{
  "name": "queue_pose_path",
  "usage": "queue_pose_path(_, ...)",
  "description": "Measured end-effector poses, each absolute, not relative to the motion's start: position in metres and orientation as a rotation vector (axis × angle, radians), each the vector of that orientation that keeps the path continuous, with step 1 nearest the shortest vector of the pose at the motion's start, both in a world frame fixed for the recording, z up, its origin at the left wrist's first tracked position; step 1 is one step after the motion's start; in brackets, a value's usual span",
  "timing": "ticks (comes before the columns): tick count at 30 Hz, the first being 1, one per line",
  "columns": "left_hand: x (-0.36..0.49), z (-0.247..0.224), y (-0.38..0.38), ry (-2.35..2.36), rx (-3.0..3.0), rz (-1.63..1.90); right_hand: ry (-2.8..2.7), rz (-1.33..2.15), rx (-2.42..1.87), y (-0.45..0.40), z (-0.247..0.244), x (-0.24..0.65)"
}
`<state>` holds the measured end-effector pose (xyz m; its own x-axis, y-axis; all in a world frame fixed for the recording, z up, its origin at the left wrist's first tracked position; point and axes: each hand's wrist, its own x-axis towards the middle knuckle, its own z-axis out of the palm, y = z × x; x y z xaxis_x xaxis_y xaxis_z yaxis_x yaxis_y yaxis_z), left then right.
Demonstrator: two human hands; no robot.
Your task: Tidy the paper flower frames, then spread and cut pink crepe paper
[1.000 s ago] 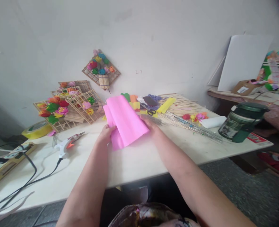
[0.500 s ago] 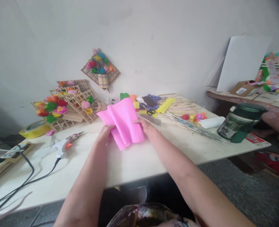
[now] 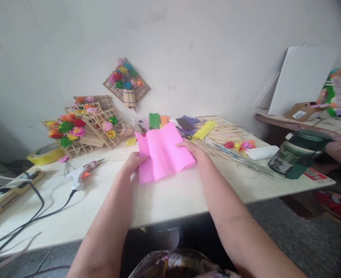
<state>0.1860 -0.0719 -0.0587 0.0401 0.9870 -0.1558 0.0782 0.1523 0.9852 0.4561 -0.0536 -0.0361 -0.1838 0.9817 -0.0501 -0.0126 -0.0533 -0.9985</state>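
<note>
A bright pink sheet of crepe paper (image 3: pixel 163 154), creased with soft folds, is stretched between my two hands above the table. My left hand (image 3: pixel 135 162) grips its left edge, thumb on top and the other fingers hidden behind. At the opposite edge, my right hand (image 3: pixel 191 148) pinches the paper the same way. Behind the sheet, the scissors (image 3: pixel 188 136) are partly covered. A yellow paper strip (image 3: pixel 204 130) lies just beyond my right hand.
On the left are a white glue gun (image 3: pixel 82 174), a power strip (image 3: pixel 14 191) with cables, yellow tape (image 3: pixel 46 153) and bamboo lattice panels (image 3: pixel 101 131) with paper flowers. Thin sticks (image 3: pixel 221 133), wires (image 3: pixel 237 157), a white roll (image 3: pixel 262 152) and a green-lidded jar (image 3: pixel 296 152) are on the right.
My hands have moved apart, and the pink paper is spread wider and flatter, its right side shifted rightward. The whole view has shifted slightly.
</note>
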Motion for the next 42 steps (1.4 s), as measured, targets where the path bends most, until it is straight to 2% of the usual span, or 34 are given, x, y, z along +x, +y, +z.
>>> queue_pose_path(3,0.187,-0.057,-0.071,1.453,1.197,1.016,-1.436,1.303,-1.284,-0.054,-0.029,0.467)
queue_pose_path(8,0.187,-0.056,-0.066,1.642,1.297,0.998,-1.613,0.825,-1.741,-0.057,-0.013,0.471)
queue_pose_path(10,0.186,-0.055,-0.065,1.712,1.357,0.962,-1.654,0.739,-1.808,-0.058,-0.010,0.472)
queue_pose_path(21,0.195,-0.048,-0.074,2.172,1.691,0.873,-1.709,0.904,-1.558,-0.029,-0.045,0.489)
queue_pose_path(24,0.202,-0.052,-0.076,2.110,2.121,0.855,-1.785,0.831,-1.631,-0.028,-0.043,0.486)
queue_pose_path(29,0.227,-0.061,-0.077,1.762,2.515,0.579,-1.845,0.710,-1.763,-0.033,-0.037,0.478)
queue_pose_path(36,0.242,-0.070,-0.081,1.665,2.410,0.208,-2.016,0.500,-1.983,-0.041,-0.026,0.470)
queue_pose_path(42,0.240,-0.074,-0.077,1.634,2.450,0.228,-2.076,0.248,-2.145,-0.052,-0.016,0.461)
